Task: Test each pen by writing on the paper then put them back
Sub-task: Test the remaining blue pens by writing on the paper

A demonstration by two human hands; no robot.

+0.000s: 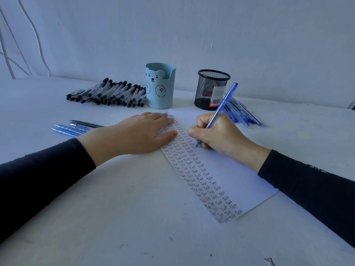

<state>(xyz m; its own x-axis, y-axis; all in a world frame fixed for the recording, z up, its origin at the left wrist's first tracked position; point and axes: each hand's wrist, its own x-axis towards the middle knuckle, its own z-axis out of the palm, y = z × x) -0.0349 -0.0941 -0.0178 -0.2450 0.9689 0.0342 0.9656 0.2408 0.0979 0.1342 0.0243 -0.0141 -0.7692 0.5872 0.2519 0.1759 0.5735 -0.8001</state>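
Head view showed the right hand [221,135] curled round a blue pen [221,110], its tip at the paper [230,179] beside the columns of "Test"; whether it touched, I could not tell. The left hand [138,133] lay flat, fingers straight, pressing the sheet's left edge. Were that hand to lift, the sheet could skid under a stroke and spoil the mark. The pen's long axis ran steeply, tip down-left, back end up-right toward the mesh cup [212,89].
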